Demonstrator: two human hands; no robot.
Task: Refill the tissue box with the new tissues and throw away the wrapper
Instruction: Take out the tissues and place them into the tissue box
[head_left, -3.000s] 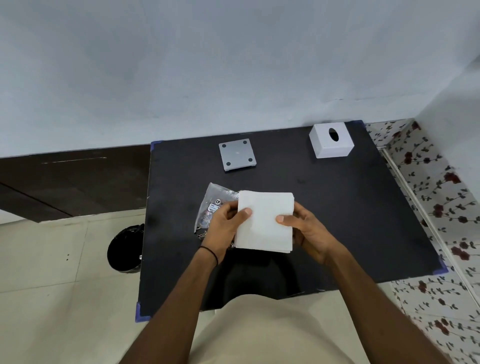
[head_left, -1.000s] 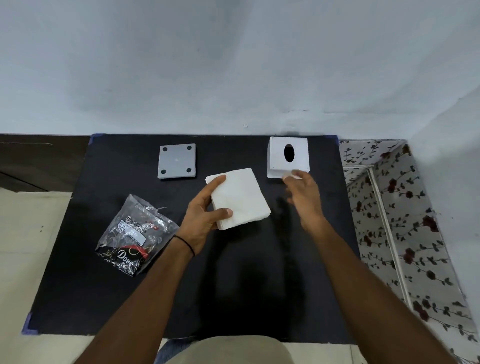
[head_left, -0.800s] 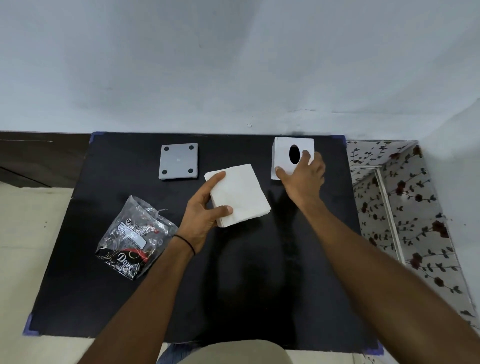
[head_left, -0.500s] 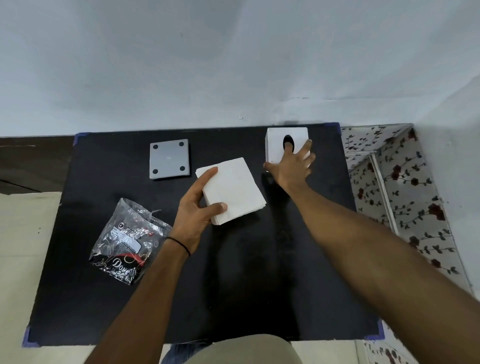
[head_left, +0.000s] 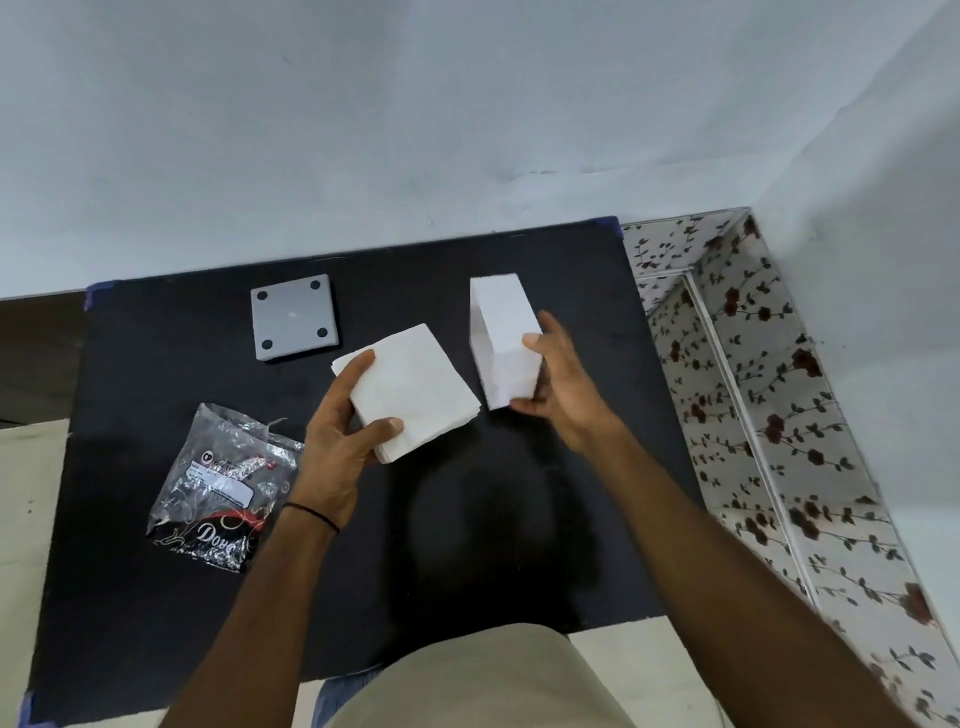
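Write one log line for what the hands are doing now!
left hand: holds tissue stack | right hand: grips tissue box | wrapper: on table

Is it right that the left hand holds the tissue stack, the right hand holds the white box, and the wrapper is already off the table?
Not quite: the head view shows the wrapper lying on the black table. The rest holds.

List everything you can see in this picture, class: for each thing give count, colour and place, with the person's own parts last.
table: one, black, centre.
tissue stack: one, white, in left grip.
tissue box: one, white, tipped, in right grip.
base plate: one, grey, back left of table.
wrapper: one, clear and black, front left of table.
wall: pale blue-grey, behind table.
floral panel: white with dark flowers, right of table.
left hand: one.
right hand: one.
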